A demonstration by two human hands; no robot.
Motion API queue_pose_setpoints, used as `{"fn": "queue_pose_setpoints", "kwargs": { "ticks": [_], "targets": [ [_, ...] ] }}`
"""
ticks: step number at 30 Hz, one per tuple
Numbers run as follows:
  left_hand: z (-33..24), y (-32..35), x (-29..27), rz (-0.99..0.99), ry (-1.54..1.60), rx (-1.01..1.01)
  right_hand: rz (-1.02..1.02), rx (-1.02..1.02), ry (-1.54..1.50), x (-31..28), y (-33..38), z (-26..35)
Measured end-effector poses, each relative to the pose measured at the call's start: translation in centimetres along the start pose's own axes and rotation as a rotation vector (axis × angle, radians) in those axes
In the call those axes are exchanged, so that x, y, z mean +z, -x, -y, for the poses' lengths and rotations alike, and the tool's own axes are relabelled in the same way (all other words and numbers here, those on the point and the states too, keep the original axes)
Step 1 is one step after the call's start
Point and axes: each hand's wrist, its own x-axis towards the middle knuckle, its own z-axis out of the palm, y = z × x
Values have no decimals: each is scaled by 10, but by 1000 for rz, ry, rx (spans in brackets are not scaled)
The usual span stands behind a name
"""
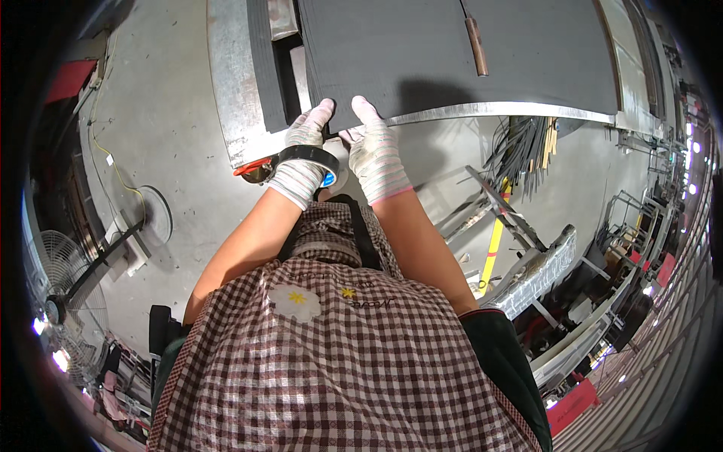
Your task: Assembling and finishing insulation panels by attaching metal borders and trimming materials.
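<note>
Dark grey sheets [452, 45] lie stacked on a metal-edged table in front of me. My left hand [307, 129], in a pale knit glove, is closed at the near left corner of the stack, thumb on top. Close beside it, my gloved right hand [370, 143] pinches the same near edge, its thumb on the upper face and its fingers curled below. A short black piece shows between the hands; its kind is unclear. Around my left wrist hangs a roll of black tape [322, 156] with a blue inner label.
Left of the sheets are a narrow grey strip stack [263, 68] and the bare metal tabletop [230, 75]. A wooden-handled tool [476, 47] rests on the sheets. An orange-and-dark object [254, 170] sits by the table corner. Dark strips [523, 151] hang below right; a fan [68, 271] stands left.
</note>
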Motion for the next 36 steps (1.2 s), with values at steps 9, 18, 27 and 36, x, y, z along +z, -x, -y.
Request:
{"fn": "queue_pose_setpoints", "kwargs": {
  "ticks": [9,18,27,36],
  "targets": [
    [0,-4,-12,-108,-234,-3,-55,69,-44,0,-7,-4],
    [11,-18,-38,41,-348,186,-100,4,-47,12,6,0],
    [16,33,-44,174,-601,123,-90,7,-91,12,-6,-8],
    [105,52,-155,758,-984,-248,112,-17,294,-28,14,-53]
  ]
}}
